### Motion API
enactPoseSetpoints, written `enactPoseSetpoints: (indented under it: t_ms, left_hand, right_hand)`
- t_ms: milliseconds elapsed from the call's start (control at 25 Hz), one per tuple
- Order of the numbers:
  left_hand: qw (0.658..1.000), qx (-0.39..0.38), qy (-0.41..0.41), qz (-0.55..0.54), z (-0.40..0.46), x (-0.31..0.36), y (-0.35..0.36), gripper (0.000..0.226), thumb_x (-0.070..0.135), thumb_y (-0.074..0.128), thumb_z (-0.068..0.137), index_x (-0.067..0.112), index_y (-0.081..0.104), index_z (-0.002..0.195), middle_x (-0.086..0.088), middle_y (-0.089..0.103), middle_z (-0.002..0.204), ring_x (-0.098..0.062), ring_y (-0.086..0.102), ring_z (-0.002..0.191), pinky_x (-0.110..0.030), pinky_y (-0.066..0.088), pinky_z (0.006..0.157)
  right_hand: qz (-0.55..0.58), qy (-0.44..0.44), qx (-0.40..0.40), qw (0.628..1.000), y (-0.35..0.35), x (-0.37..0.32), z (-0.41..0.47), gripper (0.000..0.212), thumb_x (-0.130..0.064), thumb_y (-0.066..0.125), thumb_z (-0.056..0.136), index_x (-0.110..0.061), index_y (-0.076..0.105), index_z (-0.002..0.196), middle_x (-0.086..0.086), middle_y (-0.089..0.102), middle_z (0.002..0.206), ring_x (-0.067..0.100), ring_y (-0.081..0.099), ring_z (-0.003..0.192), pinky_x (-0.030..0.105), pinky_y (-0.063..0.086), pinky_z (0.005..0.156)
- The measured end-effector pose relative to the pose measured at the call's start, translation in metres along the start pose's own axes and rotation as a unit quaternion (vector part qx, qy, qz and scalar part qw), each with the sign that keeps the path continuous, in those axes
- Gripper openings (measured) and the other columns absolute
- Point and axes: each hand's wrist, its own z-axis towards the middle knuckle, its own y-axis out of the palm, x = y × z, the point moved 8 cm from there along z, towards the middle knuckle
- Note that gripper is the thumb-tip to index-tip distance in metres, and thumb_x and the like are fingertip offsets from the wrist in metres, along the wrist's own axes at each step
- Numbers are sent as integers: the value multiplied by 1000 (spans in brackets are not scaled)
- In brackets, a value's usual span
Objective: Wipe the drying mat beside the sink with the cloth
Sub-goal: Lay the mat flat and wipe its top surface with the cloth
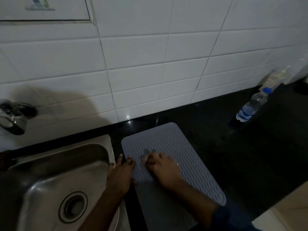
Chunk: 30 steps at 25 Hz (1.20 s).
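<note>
Two bare hands work on a grey drying mat (175, 157) with wavy ridges, which lies on a dark counter (250, 155) just to the right of a steel sink (50, 172). No writing can be read anywhere; a clear plastic bottle (252, 106) with a blue cap stands well to the right near the tiled wall (150, 55), and its blue and white label is too small and blurred to make out. The left hand (121, 172) lies flat with straight, spread fingers, its fingertips pressing on the mat's left edge and the strip of counter between mat and sink; it grasps nothing. The right hand (162, 169) sits on the middle of the mat with fingers curled, gripping a small pale cloth (145, 155), of which only a crumpled bit shows beyond the fingertips; the rest is hidden under the hand. Motion blur softens the right hand and the cloth. The mat's near end is dim and partly covered by the right forearm, whose dark blue sleeve (233, 219) is cut off by the bottom edge. A chrome tap (13, 117) juts from the wall at far left, partly out of view. Pale packets (275, 77) at far right behind the bottle are too blurred to identify.
</note>
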Motion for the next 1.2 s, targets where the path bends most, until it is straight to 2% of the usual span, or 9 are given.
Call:
enactPoseSetpoints:
  t_ms: [80, 240, 400, 480, 640, 800, 960, 1080, 1200]
  left_hand:
    - [1000, -9, 4, 4, 0, -1, 2, 82, 45, 62, 90, 27, 17, 156, 4, 5, 167, -29, -4, 152, -55, 10, 119]
    - [1000, -6, 10, -9, -1, -2, 1, 84, 45, 63, 90, 26, 16, 156, 4, 4, 167, -30, -3, 152, -55, 10, 119]
    - [1000, -3, 8, -17, -2, -1, -1, 84, 43, 64, 89, 26, 16, 156, 2, 5, 167, -30, -3, 152, -55, 8, 119]
    - [1000, 3, 11, -3, -4, 1, -1, 83, 43, 63, 90, 26, 16, 156, 1, 6, 167, -30, -2, 152, -55, 8, 119]
    - [999, 28, 35, -19, -8, 8, -6, 88, 53, 66, 83, 30, 21, 155, 5, 13, 166, -24, 1, 152, -49, 14, 117]
    - [997, 32, 61, -39, -25, 23, 8, 68, 53, 46, 95, 33, 19, 155, 6, 8, 166, -18, -1, 153, -43, 14, 118]
    - [998, 24, 40, -30, -25, 19, 15, 96, 62, 63, 80, 31, 14, 156, 6, 6, 166, -21, -1, 153, -45, 13, 117]
    - [999, -5, 28, -26, -26, 15, 19, 114, 60, 74, 71, 28, 7, 157, 5, 1, 167, -23, -6, 152, -48, 9, 118]
    - [999, -23, 36, -19, -27, 20, 19, 111, 58, 74, 73, 30, 8, 157, 4, -3, 167, -25, -9, 152, -53, 5, 118]
  right_hand:
    - [-13, 39, -3, 999, -13, 58, -12, 44, -41, 58, 94, -36, 51, 137, 1, 41, 142, 22, 46, 122, 39, 44, 100]
    - [-68, 192, -63, 977, -26, 165, -29, 49, -49, 65, 86, -39, 55, 134, 3, 43, 125, 21, 48, 105, 35, 49, 82]
    - [-60, 308, -36, 949, -32, 182, -28, 38, -40, 64, 89, -29, 59, 125, 7, 42, 125, 25, 50, 106, 40, 53, 81]
    - [-38, 282, 6, 958, -29, 150, -26, 32, -38, 57, 94, -29, 58, 124, 5, 43, 122, 21, 52, 100, 36, 55, 78]
    - [57, 98, 19, 993, -8, 15, -21, 46, -40, 51, 97, -30, 45, 141, 6, 45, 128, 20, 52, 103, 35, 52, 83]
    - [39, 11, 30, 999, 18, -63, -31, 38, -32, 51, 94, -17, 66, 125, 14, 59, 130, 28, 65, 102, 37, 57, 80]
    - [19, -42, 41, 998, 9, -36, -36, 35, -43, 59, 93, -28, 67, 124, 7, 56, 134, 26, 58, 110, 38, 52, 85]
    - [8, 31, 12, 999, -11, 51, -40, 39, -43, 60, 93, -42, 55, 133, -4, 44, 140, 18, 48, 118, 35, 44, 94]
    - [-51, 148, -44, 987, -19, 139, -53, 47, -49, 65, 87, -50, 53, 132, -5, 42, 130, 14, 46, 104, 29, 44, 80]
